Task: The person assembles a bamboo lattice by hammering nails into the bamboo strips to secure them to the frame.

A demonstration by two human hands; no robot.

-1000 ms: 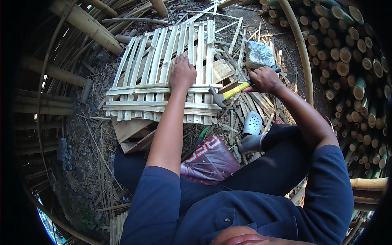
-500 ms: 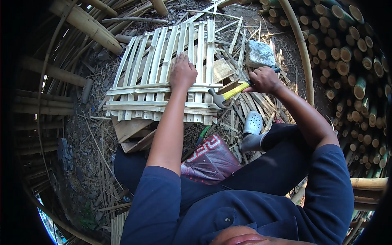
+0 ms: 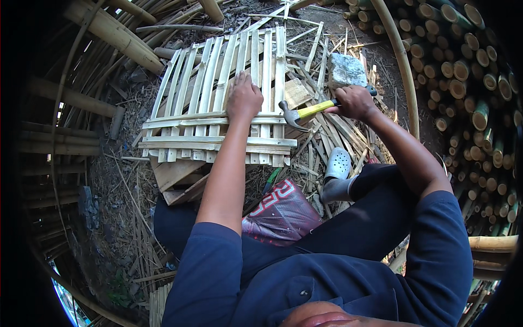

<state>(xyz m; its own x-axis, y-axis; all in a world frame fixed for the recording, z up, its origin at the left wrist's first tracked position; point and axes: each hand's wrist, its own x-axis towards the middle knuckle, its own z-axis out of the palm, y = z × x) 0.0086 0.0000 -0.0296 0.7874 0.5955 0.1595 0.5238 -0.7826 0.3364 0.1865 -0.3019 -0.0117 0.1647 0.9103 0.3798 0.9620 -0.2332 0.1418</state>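
Observation:
A panel of pale bamboo slats (image 3: 206, 90) lies in front of me, with cross strips (image 3: 188, 143) over the slats near its closer edge. My left hand (image 3: 244, 98) rests on the panel, fingers stretched forward along the slats, just beyond the upper cross strip. In my right hand (image 3: 355, 102) is a claw hammer with a yellow and black handle (image 3: 316, 109), gripped toward the handle's end. The hammer's metal head is over or beside the panel's right edge; whether it touches I cannot tell. Wooden boards (image 3: 178, 168) show underneath the panel.
A pale stone block (image 3: 347, 72) sits beyond my right hand. Cut bamboo poles (image 3: 457, 71) are stacked at the right, behind a bent pole (image 3: 402, 60). Bamboo offcuts (image 3: 348, 131) litter the ground. A printed dark red sack (image 3: 283, 212) lies between my legs, near a grey clog (image 3: 338, 163).
My right hand and the hammer have moved slightly to the right and away from me, the head lifting off the panel's near right corner. The left hand stays in place.

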